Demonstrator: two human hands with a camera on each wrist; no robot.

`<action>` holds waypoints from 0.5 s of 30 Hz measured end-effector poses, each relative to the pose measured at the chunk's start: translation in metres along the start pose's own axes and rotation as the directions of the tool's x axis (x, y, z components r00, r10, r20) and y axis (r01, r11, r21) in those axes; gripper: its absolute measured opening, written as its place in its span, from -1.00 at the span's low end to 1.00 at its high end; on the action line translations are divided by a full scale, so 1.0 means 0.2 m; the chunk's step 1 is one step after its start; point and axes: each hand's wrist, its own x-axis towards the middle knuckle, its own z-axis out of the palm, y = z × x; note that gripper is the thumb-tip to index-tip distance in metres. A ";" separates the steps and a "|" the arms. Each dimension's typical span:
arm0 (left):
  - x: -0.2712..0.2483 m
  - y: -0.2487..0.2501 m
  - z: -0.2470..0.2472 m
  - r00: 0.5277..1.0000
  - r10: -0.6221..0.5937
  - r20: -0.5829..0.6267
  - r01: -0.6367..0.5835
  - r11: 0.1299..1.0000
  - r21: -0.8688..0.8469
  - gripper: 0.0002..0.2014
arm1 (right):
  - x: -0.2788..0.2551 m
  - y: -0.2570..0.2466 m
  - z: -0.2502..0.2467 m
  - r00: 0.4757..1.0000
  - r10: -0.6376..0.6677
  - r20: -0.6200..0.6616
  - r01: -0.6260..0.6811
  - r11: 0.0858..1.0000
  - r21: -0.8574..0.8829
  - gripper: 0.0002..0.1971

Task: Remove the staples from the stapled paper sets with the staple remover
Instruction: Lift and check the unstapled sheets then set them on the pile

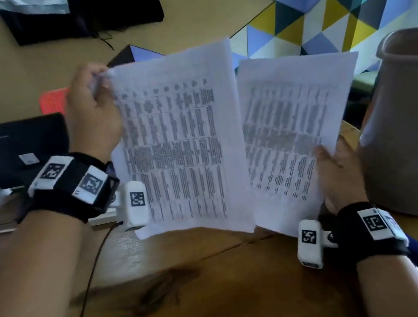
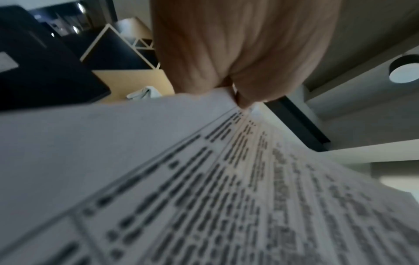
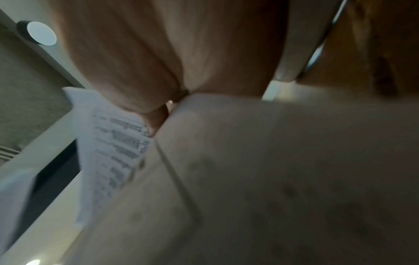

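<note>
The left hand (image 1: 92, 113) pinches the top left corner of a white printed sheet covered in blurred table text (image 1: 181, 140), thumb and fingers closed together on the paper's edge; the left wrist view shows the same pinch at the corner of that sheet (image 2: 204, 179). The right hand (image 1: 340, 174) grips the lower right edge of a second white printed sheet (image 1: 298, 128), thumb on the printed face and fingers behind it. Both sheets are held upright above the brown wooden bench (image 1: 209, 294), side by side, their inner edges close together near the middle of the head view; whether they are still joined there cannot be told. In the right wrist view the back of the second sheet (image 3: 272, 179) fills most of the picture. A tall brownish-grey plastic bin (image 1: 408, 123) stands on the bench just right of the right hand. A closed black laptop (image 1: 11, 150) lies to the left, behind the left wrist. A thin black cable (image 1: 87, 293) runs across the bench below the left forearm.
</note>
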 end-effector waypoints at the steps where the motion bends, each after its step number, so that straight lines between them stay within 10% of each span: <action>1: -0.02 0.00 0.05 0.998 -0.036 0.052 0.036 0.999 0.002 -0.85 | -0.01 -0.01 0.01 0.997 0.008 0.076 -0.011 0.999 0.042 -0.75; 7: -0.16 -0.09 0.28 0.921 -0.311 0.235 0.324 0.946 -0.018 -0.82 | -0.09 -0.08 0.12 0.920 0.105 0.378 -0.158 0.981 0.111 -0.78; 15: -0.22 -0.09 0.43 0.886 -0.351 0.304 0.383 0.922 -0.051 -0.86 | -0.12 -0.12 0.13 0.892 0.243 0.381 -0.276 0.961 0.033 -0.63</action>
